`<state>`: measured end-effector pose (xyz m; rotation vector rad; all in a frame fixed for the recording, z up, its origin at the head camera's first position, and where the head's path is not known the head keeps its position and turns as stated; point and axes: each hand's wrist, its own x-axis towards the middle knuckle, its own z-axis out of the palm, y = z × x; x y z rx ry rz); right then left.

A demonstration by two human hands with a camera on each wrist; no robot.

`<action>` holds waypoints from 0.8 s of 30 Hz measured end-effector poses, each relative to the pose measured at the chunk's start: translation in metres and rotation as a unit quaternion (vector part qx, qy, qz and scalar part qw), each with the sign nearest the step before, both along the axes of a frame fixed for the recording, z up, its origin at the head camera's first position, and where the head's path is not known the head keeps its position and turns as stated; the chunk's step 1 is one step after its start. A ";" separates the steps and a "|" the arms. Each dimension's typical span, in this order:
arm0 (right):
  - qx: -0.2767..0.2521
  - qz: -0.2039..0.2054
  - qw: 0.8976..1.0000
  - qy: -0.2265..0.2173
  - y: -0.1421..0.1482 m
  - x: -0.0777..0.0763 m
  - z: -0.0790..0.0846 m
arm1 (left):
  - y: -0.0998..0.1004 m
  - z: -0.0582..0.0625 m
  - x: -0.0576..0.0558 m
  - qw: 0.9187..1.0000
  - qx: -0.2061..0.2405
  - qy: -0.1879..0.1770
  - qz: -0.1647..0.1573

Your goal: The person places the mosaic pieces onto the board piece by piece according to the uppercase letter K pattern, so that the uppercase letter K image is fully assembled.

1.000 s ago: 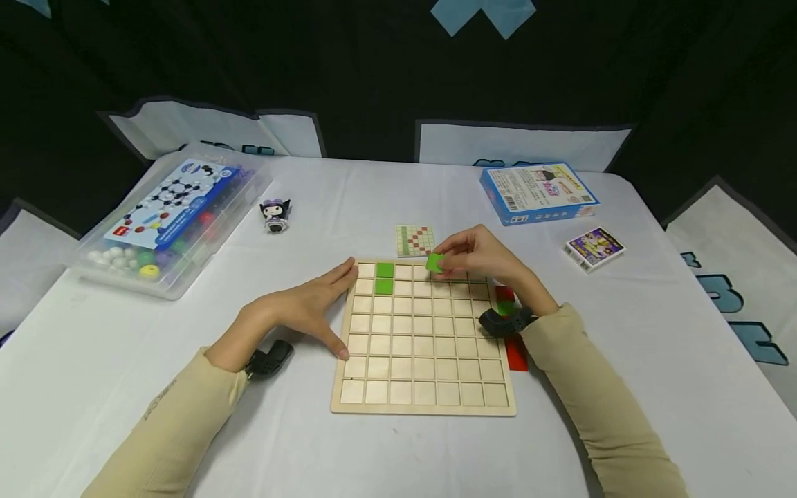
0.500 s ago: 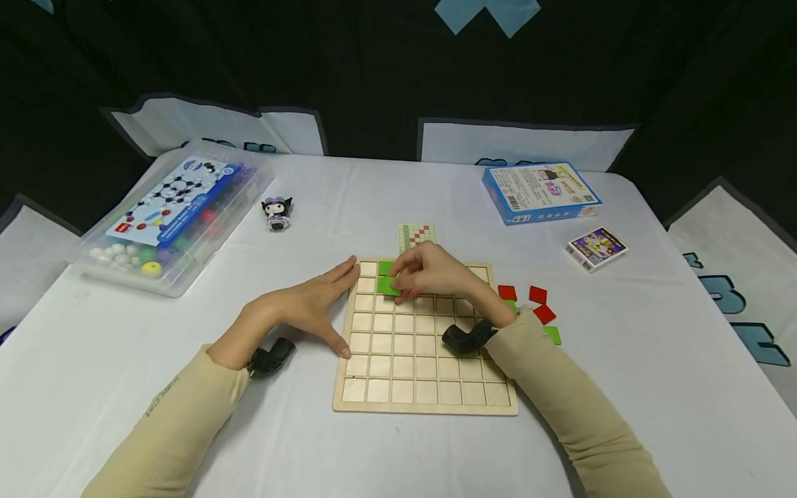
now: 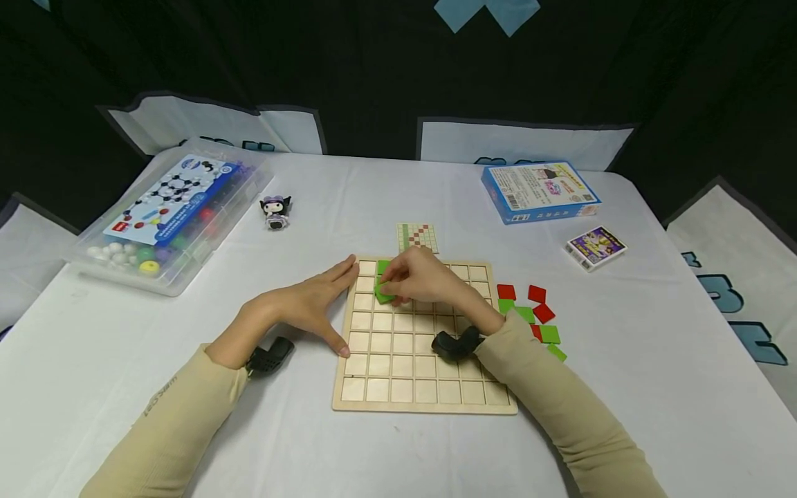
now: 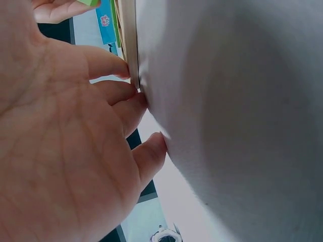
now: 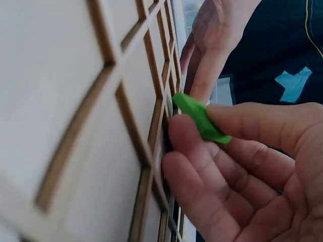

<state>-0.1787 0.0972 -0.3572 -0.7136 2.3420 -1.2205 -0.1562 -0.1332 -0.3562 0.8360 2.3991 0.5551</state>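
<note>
My left hand (image 3: 305, 304) rests at the left edge of a wooden grid board (image 3: 401, 391), thumb and fingers spread along it. In the left wrist view its fingertips touch the board's side and the cloth. Between thumb and fingers, my right hand (image 3: 426, 277) pinches a green square tile (image 5: 199, 118), tilted over the board's second column near the top. Just above it, another green tile (image 3: 382, 266) lies in a top-row cell. The right hand hides part of the grid, so the cells beneath cannot be seen.
Loose red tiles (image 3: 506, 292) and green tiles (image 3: 550, 335) lie right of the board. Behind it is a small pattern card (image 3: 407, 235). Farther out stand a clear plastic case (image 3: 180, 273), a small figurine (image 3: 275, 212), a blue box (image 3: 542, 194) and a card pack (image 3: 596, 247).
My right hand has moved left from the board's upper right to its second column, carrying the green tile, then slightly down. More loose tiles show on the right. My left hand stays put.
</note>
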 end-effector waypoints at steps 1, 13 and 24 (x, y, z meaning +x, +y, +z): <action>0.008 -0.002 1.000 0.007 -0.001 0.001 0.000 | 0.000 0.000 0.000 1.000 0.000 0.000 0.000; 0.088 -0.032 0.992 0.083 -0.006 0.004 0.001 | 0.000 0.001 0.001 1.000 0.003 -0.005 0.002; 0.093 0.003 0.994 0.062 -0.007 0.005 0.001 | 0.001 0.001 0.000 1.000 -0.004 0.000 0.002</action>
